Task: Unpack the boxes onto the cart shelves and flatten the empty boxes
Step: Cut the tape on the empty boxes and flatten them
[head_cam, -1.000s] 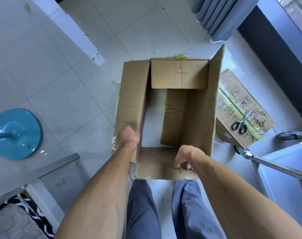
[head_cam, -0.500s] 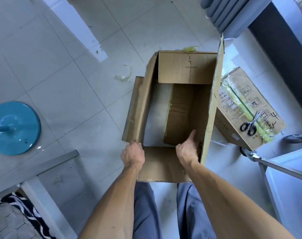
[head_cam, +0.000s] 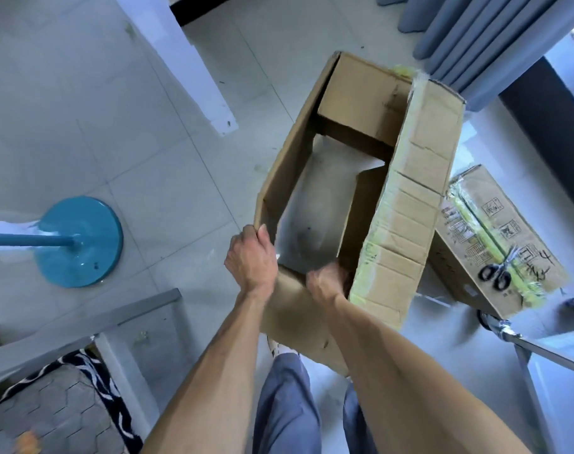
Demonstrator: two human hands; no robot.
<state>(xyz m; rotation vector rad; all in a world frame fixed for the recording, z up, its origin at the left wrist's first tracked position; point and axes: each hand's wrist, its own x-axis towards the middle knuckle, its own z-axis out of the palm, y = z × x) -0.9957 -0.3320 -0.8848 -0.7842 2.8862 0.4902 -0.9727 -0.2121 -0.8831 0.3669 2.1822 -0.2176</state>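
An empty brown cardboard box point(head_cam: 406, 204) with both ends open stands tilted in front of me; the floor shows through it. My left hand point(head_cam: 251, 257) grips the near left corner of its wall, fingers curled over the edge. My right hand point(head_cam: 326, 283) reaches into the near right corner, and its fingers are hidden inside the box. A second, taped box point(head_cam: 495, 237) lies on the floor to the right with black scissors point(head_cam: 496, 276) on top.
A blue round stand base point(head_cam: 79, 240) sits on the tiles at left. A metal cart frame point(head_cam: 541, 348) is at the lower right. A white post point(head_cam: 194, 67) rises at the back, grey curtains point(head_cam: 469, 31) at top right, a patterned mat point(head_cam: 56, 407) lower left.
The box has skewed and swung to the right, its right wall now leaning over. My left hand moved from the near flap to the left corner edge; my right hand went deeper inside.
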